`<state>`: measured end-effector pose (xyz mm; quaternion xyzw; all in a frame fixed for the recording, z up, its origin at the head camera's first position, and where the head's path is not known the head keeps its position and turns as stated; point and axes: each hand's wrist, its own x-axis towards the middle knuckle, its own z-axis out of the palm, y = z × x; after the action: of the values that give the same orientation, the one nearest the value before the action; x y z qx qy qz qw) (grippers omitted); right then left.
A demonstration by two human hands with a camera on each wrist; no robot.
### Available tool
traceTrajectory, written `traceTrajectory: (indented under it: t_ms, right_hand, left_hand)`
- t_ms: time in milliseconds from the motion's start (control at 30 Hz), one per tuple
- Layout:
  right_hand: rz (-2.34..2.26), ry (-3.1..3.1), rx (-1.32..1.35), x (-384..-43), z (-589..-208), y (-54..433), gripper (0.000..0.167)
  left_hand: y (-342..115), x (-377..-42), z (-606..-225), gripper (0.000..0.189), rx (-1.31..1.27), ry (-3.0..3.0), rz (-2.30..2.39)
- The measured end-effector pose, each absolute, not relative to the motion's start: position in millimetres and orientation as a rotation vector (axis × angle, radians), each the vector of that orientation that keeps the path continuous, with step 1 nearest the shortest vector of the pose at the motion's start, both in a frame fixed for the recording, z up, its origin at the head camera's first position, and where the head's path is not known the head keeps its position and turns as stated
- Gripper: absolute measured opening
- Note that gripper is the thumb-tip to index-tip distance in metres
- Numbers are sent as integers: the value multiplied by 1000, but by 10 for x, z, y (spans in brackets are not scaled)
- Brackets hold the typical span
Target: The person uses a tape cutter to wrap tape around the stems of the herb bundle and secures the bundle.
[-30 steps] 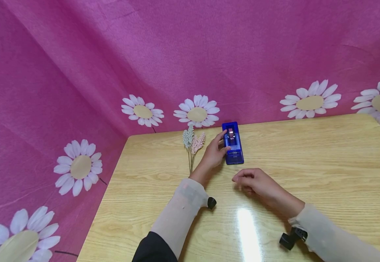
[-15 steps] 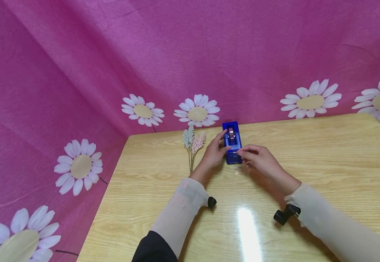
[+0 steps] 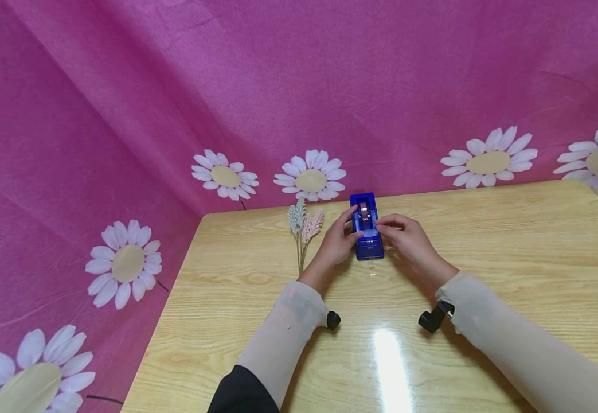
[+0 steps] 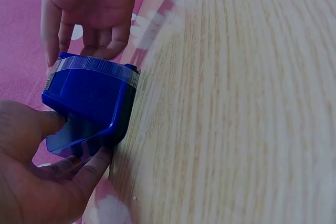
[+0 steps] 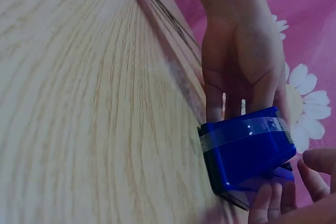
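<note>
A blue tape dispenser [image 3: 370, 249] stands on the wooden table close to the back edge. My left hand [image 3: 337, 241] grips its left side, the thumb near the middle and a finger farther back beside the pinkish tape roll [image 3: 364, 212]. Thumb and forefinger of my right hand [image 3: 409, 238] come together at the dispenser's right rim, level with the front of the roll. I cannot tell what lies between those fingertips. Both wrist views show a strip of clear tape [image 4: 100, 66] running down the dispenser's front face from the cutter end.
Left of my left hand lie dried-looking flower stems [image 3: 304, 229] with pale green and pink heads. Pink cloth [image 3: 407, 86] printed with daisies hangs behind and to the left of the table [image 3: 484, 252]. A shiny scrap [image 3: 372, 269] shows on the table before the dispenser.
My right hand has moved from the table in front up to the dispenser's right side, then farther back along it. My left hand and the dispenser have stayed in place.
</note>
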<state>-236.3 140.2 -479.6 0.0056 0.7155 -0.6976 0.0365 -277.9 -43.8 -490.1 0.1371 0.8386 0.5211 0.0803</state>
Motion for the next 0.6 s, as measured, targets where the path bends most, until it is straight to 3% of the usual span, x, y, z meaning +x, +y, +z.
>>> traceTrajectory:
  t_ms: [300,600]
  right_hand:
    - [-2135,2204,-2,-2488,-4853,1338,42]
    - [-2140,2182,-110,-2563,-4883,1328,58]
  left_hand:
    - [-445,-2783,-4901,66,414,2500,1560]
    - [-455,-2795,-4912,66,439,2492,1568]
